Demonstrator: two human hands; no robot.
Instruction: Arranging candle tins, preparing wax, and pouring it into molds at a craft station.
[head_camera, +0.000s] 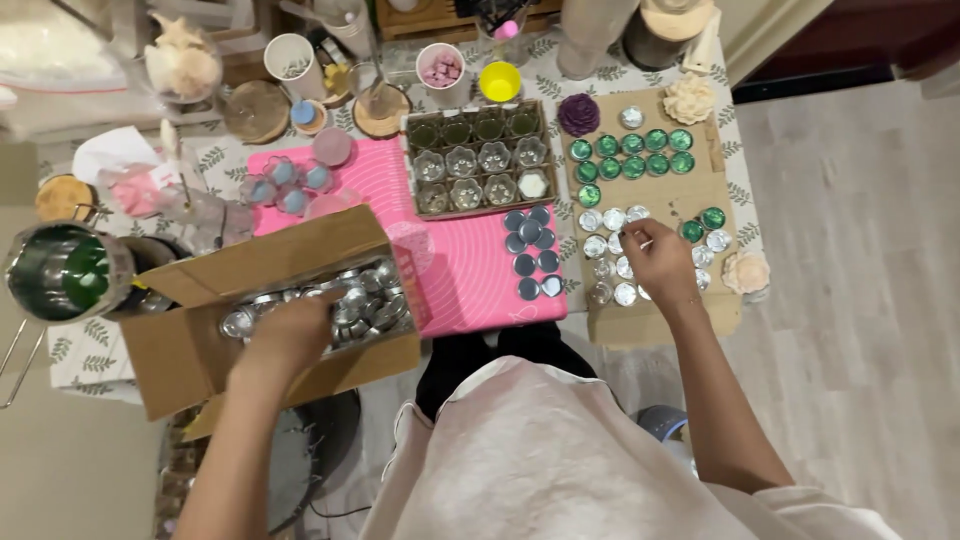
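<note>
My left hand (288, 335) reaches into an open cardboard box (180, 350) full of several small round metal tins (365, 295), fingers down among them; whether it grips one is hidden. Over a flat cardboard sheet (655, 325) on the right, my right hand (655, 258) pinches a small silver tin with its fingertips, next to rows of empty silver tins (605, 245). Green-filled tins (630, 155) sit in rows further back on the same sheet.
A pink mat (470, 270) holds several flat tin lids (530, 255) and a cardboard tray (480, 160) of flower-shaped moulds. A metal pot (60, 270) with green liquid stands at left. Flower-shaped candles, cups and jars crowd the table's back.
</note>
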